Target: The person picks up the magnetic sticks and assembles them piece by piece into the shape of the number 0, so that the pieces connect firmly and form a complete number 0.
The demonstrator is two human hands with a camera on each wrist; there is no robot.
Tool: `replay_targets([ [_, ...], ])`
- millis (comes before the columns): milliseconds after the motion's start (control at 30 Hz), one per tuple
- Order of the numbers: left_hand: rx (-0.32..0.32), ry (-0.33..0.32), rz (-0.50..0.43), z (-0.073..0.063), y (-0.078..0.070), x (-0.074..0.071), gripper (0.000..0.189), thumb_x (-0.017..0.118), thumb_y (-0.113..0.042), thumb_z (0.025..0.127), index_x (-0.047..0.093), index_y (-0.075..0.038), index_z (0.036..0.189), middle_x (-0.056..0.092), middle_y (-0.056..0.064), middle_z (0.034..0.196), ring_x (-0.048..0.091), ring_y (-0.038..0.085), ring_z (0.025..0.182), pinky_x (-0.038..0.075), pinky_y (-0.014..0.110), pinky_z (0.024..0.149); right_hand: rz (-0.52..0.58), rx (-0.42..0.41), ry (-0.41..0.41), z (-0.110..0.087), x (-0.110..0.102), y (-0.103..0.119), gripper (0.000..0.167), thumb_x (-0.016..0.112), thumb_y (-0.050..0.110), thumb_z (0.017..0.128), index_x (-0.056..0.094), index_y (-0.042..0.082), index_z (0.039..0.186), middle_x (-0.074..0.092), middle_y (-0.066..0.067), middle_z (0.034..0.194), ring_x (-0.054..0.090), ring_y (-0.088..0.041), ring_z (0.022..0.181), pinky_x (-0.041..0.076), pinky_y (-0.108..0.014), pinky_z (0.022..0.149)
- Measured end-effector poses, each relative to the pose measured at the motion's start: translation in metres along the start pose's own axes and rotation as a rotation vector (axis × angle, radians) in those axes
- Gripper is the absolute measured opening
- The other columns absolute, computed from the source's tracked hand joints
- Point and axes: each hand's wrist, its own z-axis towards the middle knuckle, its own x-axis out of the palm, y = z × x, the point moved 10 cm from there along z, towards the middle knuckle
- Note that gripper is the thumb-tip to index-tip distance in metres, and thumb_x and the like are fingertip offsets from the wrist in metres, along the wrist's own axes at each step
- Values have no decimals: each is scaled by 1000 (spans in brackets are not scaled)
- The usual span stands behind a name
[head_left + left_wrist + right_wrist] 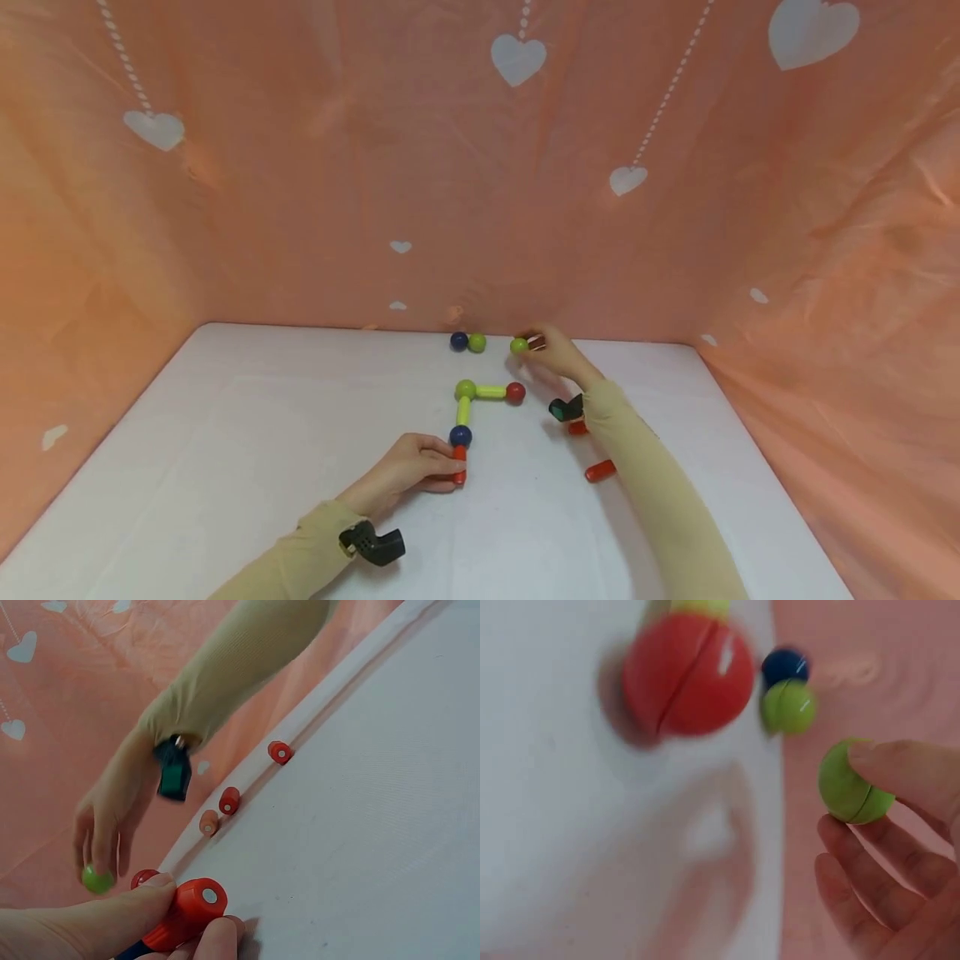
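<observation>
My left hand point(408, 465) pinches a red rod point(460, 453) between thumb and fingers, low at the table. A round magnet disc shows in the rod's free end in the left wrist view. The rod's other end meets a dark blue ball point(461, 436). From there a yellow-green rod point(463, 411) runs to a green ball point(466, 389), and a second yellow-green rod point(491, 392) leads right to a red ball point(515, 392). Near the table's back edge, my right hand point(557, 353) holds another green ball point(847, 784) between thumb and fingertips, raised off the table.
A dark blue ball point(459, 341) and a green ball point(477, 342) sit side by side at the back edge. Red rods point(600, 472) lie under the right forearm, and an orange rod point(208, 823) lies near them. An orange curtain point(300, 208) with white hearts surrounds the white table point(225, 433).
</observation>
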Motion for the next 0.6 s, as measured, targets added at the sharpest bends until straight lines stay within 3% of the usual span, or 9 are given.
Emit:
replay_targets([
  [167,26,10,-6,-1,-3,-1,35,73,-4,84,57,12,110,66,18,95,68,22,84,57,34,76,64,-105,12,-27,-2,34,32,71,8,87,62,-4,115,64,-16,112,61,-33,101,50,-44,90],
  [367,30,8,-14,1,-3,-2,34,73,-3,84,57,13,109,66,19,95,68,23,83,57,34,75,124,-105,114,-71,16,77,33,69,2,87,60,-6,117,63,-18,112,61,-33,100,51,-42,88],
  [467,16,-2,-11,1,-1,-2,36,74,-5,83,57,13,109,65,19,96,68,22,83,57,33,75,177,-105,161,-89,32,81,32,69,0,86,60,-6,116,63,-16,112,62,-31,99,52,-39,87],
  [600,10,-2,-12,0,-1,1,37,75,-6,83,57,13,109,65,18,96,68,21,82,57,33,75,258,-101,202,-110,56,69,32,71,5,86,62,2,116,64,-8,112,62,-23,99,52,-32,87],
])
